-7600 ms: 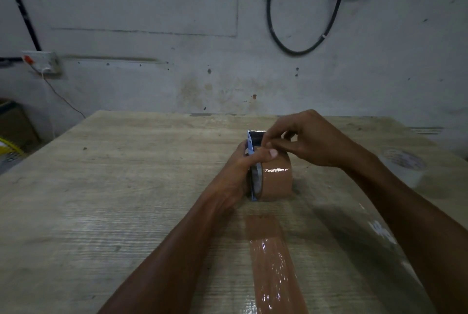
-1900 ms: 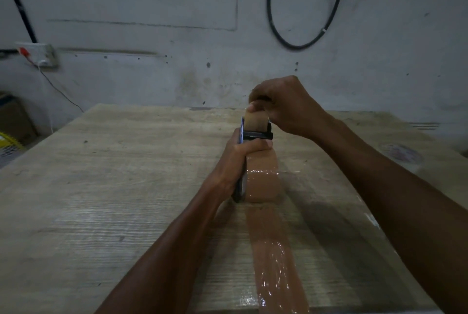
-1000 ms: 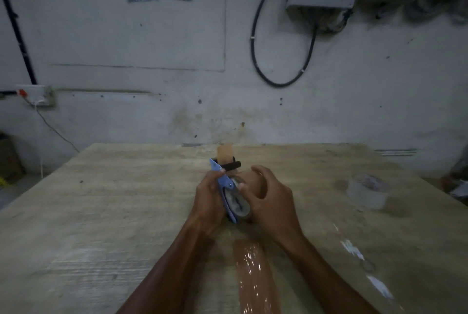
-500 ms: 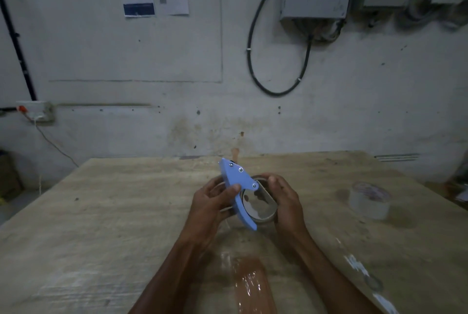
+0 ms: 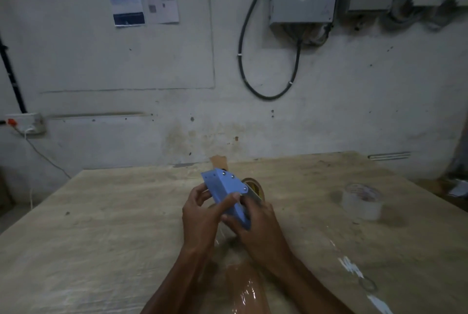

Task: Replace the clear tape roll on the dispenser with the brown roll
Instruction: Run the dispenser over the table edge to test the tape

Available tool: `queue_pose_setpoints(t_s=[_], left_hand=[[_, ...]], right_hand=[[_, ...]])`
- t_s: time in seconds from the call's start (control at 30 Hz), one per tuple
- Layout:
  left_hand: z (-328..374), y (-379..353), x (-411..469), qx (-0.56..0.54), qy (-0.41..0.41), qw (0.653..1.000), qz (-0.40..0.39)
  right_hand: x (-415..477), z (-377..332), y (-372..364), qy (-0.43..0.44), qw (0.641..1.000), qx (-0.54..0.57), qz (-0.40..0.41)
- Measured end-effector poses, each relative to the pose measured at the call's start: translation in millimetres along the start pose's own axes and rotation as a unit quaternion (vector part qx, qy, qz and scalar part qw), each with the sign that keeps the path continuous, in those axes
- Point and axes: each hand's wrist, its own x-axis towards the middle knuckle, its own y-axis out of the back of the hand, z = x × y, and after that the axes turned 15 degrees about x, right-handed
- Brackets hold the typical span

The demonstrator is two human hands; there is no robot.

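Above the desk [image 5: 106, 225] we hold the blue dispenser [image 5: 225, 193] in both hands: left hand [image 5: 202, 217] and right hand [image 5: 258, 227] clasp it, brown roll [image 5: 254, 185] mounted. The clear roll [image 5: 362, 202] sits far right.

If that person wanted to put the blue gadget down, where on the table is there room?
The table's whole left half, beside the left hand, is bare. So is the far strip between the dispenser and the wall. Crowded: the clear roll on the right and the brown tape strip stuck in front.
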Motion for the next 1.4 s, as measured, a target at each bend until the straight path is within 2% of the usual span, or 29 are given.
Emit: queue_pose_setpoints(t_s=[0.13, 0.23, 0.33, 0.43, 0.53, 0.63, 0.73, 0.9, 1.07, 1.13, 1.23, 1.3, 1.4], left_hand=[[5, -6, -5, -0.051, -0.001, 0.998, -0.032], [15, -2, -3, -0.091, 0.009, 0.995, -0.039], [25, 7, 3, -0.070, 0.010, 0.997, -0.042], [50, 13, 21, -0.026, -0.009, 0.997, -0.077], [87, 19, 44, 0.092, -0.037, 0.984, -0.146], [112, 24, 52, 0.219, -0.072, 0.952, -0.203], [122, 26, 55, 0.279, -0.081, 0.929, -0.229], [122, 23, 50, 0.358, -0.120, 0.905, -0.195], [133, 24, 40, 0.382, -0.154, 0.900, -0.141], [139, 24, 37, 0.383, -0.161, 0.900, -0.129], [142, 22, 30, 0.380, -0.164, 0.903, -0.112], [141, 21, 23, 0.386, -0.170, 0.900, -0.112], [135, 18, 8, 0.404, -0.169, 0.891, -0.119]], right_hand=[[7, -2, 7, -0.029, 0.991, 0.119, 0.044], [9, -4, 14, -0.065, 0.961, 0.263, 0.058], [8, -5, 15, -0.084, 0.927, 0.361, 0.048], [7, -6, 14, -0.090, 0.908, 0.407, 0.035], [4, -6, 14, -0.085, 0.910, 0.404, 0.023], [0, -9, 16, -0.087, 0.905, 0.416, 0.010], [-4, -11, 16, -0.095, 0.905, 0.415, 0.007], [-10, -13, 19, -0.097, 0.901, 0.422, 0.012], [-21, -33, 16, -0.127, 0.870, 0.475, 0.046], [-24, -46, 18, -0.129, 0.887, 0.438, 0.069], [-33, -68, 32, -0.134, 0.938, 0.305, 0.096], [-40, -85, 42, -0.171, 0.942, 0.268, 0.104], [-57, -100, 55, -0.236, 0.924, 0.286, 0.090]])
